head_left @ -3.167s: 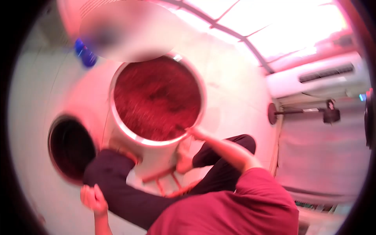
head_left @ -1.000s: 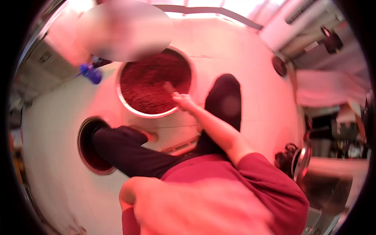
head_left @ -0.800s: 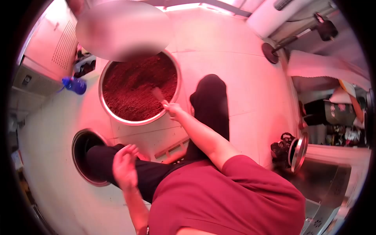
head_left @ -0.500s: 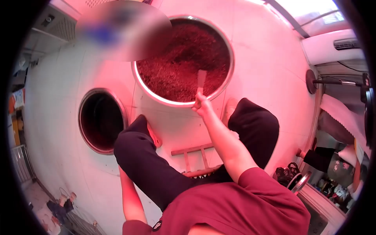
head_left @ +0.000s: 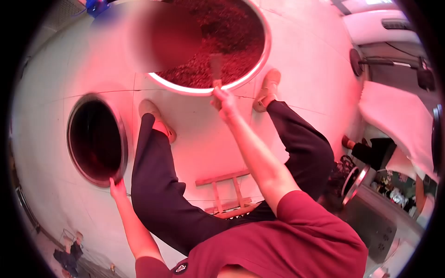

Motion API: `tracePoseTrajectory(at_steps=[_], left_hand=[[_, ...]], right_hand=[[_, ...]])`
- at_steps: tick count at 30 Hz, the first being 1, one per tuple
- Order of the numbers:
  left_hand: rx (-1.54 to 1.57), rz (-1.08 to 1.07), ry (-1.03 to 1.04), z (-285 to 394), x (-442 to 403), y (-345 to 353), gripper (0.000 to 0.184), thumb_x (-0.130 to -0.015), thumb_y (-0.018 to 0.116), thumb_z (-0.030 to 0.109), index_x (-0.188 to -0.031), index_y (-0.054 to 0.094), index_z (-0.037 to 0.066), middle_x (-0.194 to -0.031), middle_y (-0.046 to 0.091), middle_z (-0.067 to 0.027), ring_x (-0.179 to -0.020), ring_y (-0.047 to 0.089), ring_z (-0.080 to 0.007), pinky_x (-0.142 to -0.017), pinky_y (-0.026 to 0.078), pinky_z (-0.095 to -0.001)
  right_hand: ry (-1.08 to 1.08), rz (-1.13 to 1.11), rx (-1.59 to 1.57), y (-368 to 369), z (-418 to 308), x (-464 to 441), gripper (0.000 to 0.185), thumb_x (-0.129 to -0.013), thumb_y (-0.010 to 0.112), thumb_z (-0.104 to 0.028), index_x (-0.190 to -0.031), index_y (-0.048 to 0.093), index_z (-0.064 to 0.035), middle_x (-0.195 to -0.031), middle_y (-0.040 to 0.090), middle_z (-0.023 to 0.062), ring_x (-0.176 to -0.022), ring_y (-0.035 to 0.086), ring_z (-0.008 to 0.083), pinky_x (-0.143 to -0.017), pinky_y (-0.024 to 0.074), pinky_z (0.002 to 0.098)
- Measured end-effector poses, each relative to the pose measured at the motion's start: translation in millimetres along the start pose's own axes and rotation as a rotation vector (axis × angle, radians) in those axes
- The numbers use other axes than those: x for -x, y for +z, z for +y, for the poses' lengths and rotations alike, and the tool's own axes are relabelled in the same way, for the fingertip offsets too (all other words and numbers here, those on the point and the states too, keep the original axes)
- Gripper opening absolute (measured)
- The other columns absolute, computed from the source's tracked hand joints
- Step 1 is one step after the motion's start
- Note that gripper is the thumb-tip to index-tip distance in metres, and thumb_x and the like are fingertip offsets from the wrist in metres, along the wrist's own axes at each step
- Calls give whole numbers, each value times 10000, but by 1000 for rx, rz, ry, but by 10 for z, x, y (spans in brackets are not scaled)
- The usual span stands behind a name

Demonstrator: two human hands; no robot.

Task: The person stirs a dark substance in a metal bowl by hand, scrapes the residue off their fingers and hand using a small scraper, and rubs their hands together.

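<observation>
**Two pots, and both your hands are busy**

So there's a wooden stool frame (head_left: 227,178) down between your legs. Your left hand (head_left: 118,188) is at the dark pot (head_left: 123,148) by your left leg, fingers pinching its near rim. That pot's mouth faces you, but the inside is too dark to tell what's in it.

Your right hand (head_left: 225,103) is up by the near rim of the large pot (head_left: 190,91), fingers wrapped around a flat tool (head_left: 216,67). Its blade reaches over the rim, above the dark reddish loose stuff (head_left: 234,28) in there. I can't tell if they touch. A blurred patch hides the pot's left part. Farther off, a blue thing (head_left: 96,6) sits beyond both pots.
</observation>
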State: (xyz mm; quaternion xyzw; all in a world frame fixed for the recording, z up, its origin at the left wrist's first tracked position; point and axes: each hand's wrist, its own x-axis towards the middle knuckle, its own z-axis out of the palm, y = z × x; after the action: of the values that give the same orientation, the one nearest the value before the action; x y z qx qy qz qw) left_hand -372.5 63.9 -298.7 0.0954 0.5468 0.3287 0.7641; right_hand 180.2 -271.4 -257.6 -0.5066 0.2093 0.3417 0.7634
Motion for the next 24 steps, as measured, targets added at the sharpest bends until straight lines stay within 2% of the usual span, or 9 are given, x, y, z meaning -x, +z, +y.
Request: tracePoseTrajectory(at_steps=[6,9,10,11,12,15,16,20,24], left_hand=[[-49,255,63,-385,1224,-1153,380,-913,604,270,-1178,534,7,-1181,590,-129,-1109,540,-284,-943,430,-446],[75,288,56,-856,1889,-2017,398,-928,574,274,-1213,515,3,-1236,562,-127,-1146,520,-288,-966,424,-465],[83,360,50,-1027,2117,-2203,393,-935,560,268,-1209,512,-10,-1236,562,-128,-1156,515,-285,-972,420,-475],[96,430,44,-1161,2308,-2384,389,-942,546,262,-1205,510,-22,-1235,563,-130,-1167,511,-281,-979,415,-486],[-266,349,135,-992,2288,-2344,369,-946,527,231,-1199,506,-37,-1228,564,-151,-1144,531,-282,-960,434,-485],[-1711,17,288,-1136,2772,-2393,352,-922,526,195,-1158,508,-67,-1206,562,-221,-1044,600,-288,-853,510,-473],[-1424,39,249,-1195,2787,-2514,378,-893,564,202,-1143,504,-76,-1182,567,-235,-998,613,-312,-806,525,-469],[-1546,63,294,-1317,3133,-2500,499,-825,659,281,-1120,485,-82,-1148,543,-211,-1006,563,-351,-812,506,-495],[-435,259,-182,-1182,3301,-2604,435,-836,637,349,-1087,509,18,-1086,505,-122,-994,496,-284,-808,476,-449]], right_hand=[[218,-41,7,-537,824,1010,186,-881,651,-268,-787,567,-130,-608,428,-59,-459,331,65,-418,220,241],[338,-14,66,-948,1147,1759,187,-888,634,-291,-816,566,-133,-616,450,-56,-456,346,84,-426,257,242],[418,-42,121,-1162,1214,1955,179,-883,635,-313,-827,567,-156,-660,480,-45,-577,425,101,-561,382,279],[462,-33,122,-1339,1255,2135,187,-884,624,-343,-907,572,-165,-804,516,-41,-731,455,109,-680,392,340],[498,-35,112,-1115,1075,2151,226,-885,614,-372,-987,576,-173,-949,551,-37,-884,486,118,-798,402,402],[571,26,36,-1302,1153,2185,204,-876,613,-344,-977,565,-174,-967,554,-22,-930,495,143,-864,392,460],[592,39,52,-1319,1203,2148,195,-871,614,-335,-970,560,-175,-962,556,-18,-938,498,152,-878,390,479],[588,-2,107,-1385,1263,2078,206,-863,616,-330,-991,554,-180,-962,556,-5,-943,494,176,-916,391,519],[537,71,47,-1528,1246,2314,241,-863,621,-327,-1031,558,-166,-1027,547,9,-995,484,221,-959,374,571]])
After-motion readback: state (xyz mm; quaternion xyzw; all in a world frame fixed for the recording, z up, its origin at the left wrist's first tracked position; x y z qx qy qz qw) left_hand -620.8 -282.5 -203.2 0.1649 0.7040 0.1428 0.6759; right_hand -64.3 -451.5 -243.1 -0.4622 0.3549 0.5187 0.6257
